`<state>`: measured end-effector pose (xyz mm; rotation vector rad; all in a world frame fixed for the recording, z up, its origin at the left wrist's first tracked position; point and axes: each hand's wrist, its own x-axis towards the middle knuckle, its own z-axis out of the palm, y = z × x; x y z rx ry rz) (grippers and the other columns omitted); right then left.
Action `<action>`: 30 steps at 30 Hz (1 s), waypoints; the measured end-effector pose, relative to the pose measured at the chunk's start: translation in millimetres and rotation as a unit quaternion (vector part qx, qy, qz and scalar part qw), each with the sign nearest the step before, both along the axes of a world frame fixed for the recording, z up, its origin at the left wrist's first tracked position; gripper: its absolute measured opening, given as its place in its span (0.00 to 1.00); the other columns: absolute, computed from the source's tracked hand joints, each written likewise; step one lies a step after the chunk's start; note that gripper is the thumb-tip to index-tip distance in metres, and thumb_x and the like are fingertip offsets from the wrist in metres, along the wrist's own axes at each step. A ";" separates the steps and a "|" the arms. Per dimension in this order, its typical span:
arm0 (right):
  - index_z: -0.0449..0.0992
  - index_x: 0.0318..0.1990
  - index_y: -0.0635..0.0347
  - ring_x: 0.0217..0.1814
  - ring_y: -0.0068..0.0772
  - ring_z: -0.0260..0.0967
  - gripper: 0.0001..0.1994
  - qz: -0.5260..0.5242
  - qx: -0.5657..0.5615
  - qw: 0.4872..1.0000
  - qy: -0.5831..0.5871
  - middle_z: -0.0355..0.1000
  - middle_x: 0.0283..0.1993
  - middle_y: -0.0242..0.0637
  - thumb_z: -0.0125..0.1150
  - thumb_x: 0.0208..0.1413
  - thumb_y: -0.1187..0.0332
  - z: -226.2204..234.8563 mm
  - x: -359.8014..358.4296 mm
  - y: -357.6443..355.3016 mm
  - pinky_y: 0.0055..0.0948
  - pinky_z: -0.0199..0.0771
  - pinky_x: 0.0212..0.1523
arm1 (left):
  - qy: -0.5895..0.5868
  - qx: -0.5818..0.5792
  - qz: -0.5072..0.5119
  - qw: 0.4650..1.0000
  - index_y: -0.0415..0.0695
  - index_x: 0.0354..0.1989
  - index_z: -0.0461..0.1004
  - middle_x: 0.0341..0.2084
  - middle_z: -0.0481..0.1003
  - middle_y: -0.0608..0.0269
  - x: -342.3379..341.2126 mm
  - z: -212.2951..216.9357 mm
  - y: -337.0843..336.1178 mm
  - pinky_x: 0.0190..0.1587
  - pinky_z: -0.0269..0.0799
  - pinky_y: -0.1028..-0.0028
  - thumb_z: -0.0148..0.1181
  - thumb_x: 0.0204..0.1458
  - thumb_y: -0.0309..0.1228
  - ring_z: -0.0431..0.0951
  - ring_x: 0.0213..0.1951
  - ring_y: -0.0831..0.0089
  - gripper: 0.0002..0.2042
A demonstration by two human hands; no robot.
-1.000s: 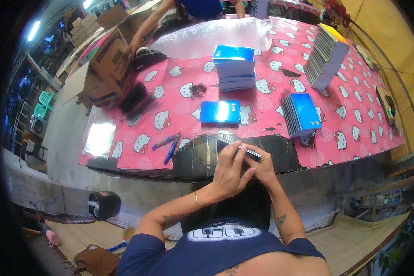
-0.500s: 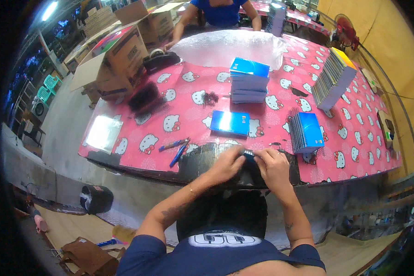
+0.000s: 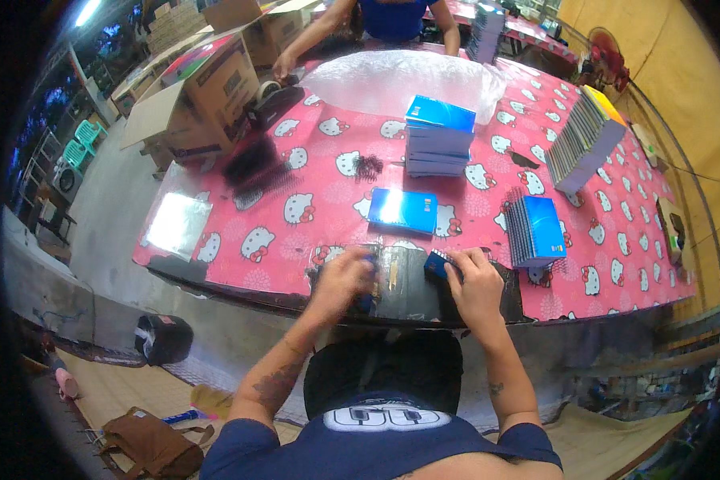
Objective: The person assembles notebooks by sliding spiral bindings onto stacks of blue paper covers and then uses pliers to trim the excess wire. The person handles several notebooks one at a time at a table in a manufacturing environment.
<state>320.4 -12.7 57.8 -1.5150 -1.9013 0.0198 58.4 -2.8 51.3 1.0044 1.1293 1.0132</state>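
My right hand is closed on a small blue notebook at the table's front edge. A row of small light marks runs along the notebook's visible edge, and my fingers cover most of the rest. To its left, my left hand is smeared by motion and closed round a blue-handled tool that looks like pliers. Just beyond my hands lies a blue notebook. A stack of coil-bound blue notebooks stands to the right, and a taller stack of blue notebooks farther back.
Black coils lie in a heap at the left, with a smaller bunch of coils mid-table. Cardboard box, tape dispenser and clear plastic wrap are at the back. A tall notebook row stands right. A co-worker is opposite.
My left hand has left the notebook, moved left and picked up the blue-handled tool from the table. My right hand still holds the notebook. The co-worker's hand has shifted toward the tape dispenser.
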 end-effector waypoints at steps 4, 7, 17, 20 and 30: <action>0.81 0.43 0.54 0.38 0.43 0.75 0.09 0.003 -0.001 1.000 0.007 0.74 0.38 0.36 0.68 0.54 0.68 2.5 -2.7 1.7 0.40 0.73 0.38 | -0.165 -0.070 -0.127 0.976 0.35 0.52 0.74 0.40 0.79 0.57 41.4 -1.2 -5.7 0.44 0.80 0.69 0.53 0.66 0.38 0.82 0.41 0.69 0.17; 0.81 0.42 0.54 0.38 0.43 0.75 0.09 0.006 0.001 1.000 0.008 0.74 0.38 0.36 0.68 0.54 0.68 3.0 -3.7 1.7 0.40 0.73 0.38 | -0.185 -0.113 -0.152 0.964 0.34 0.50 0.74 0.41 0.79 0.54 43.4 -4.1 4.4 0.44 0.81 0.68 0.52 0.67 0.38 0.82 0.41 0.67 0.17; 0.81 0.42 0.53 0.38 0.43 0.76 0.09 0.010 0.017 1.000 -0.016 0.75 0.39 0.35 0.67 0.54 0.68 0.4 1.3 3.5 0.40 0.74 0.38 | 0.370 0.334 -0.162 0.852 0.41 0.55 0.78 0.39 0.79 0.60 45.9 12.6 16.0 0.48 0.77 0.63 0.55 0.65 0.36 0.81 0.43 0.64 0.16; 0.80 0.46 0.53 0.39 0.45 0.76 0.11 0.018 0.010 0.998 -0.061 0.76 0.39 0.37 0.67 0.55 0.67 6.8 5.7 3.0 0.42 0.75 0.39 | 0.185 0.085 -0.213 0.956 0.44 0.60 0.76 0.48 0.80 0.57 28.3 23.0 25.2 0.53 0.74 0.67 0.57 0.63 0.33 0.79 0.50 0.67 0.18; 0.80 0.53 0.64 0.41 0.39 0.79 0.19 -0.163 0.034 0.969 0.184 0.80 0.42 0.51 0.66 0.57 0.63 71.1 169.4 48.7 0.37 0.77 0.42 | 0.573 0.303 0.112 0.753 0.45 0.53 0.77 0.56 0.70 0.40 -101.9 -46.3 26.6 0.58 0.68 0.55 0.63 0.54 0.31 0.71 0.57 0.45 0.17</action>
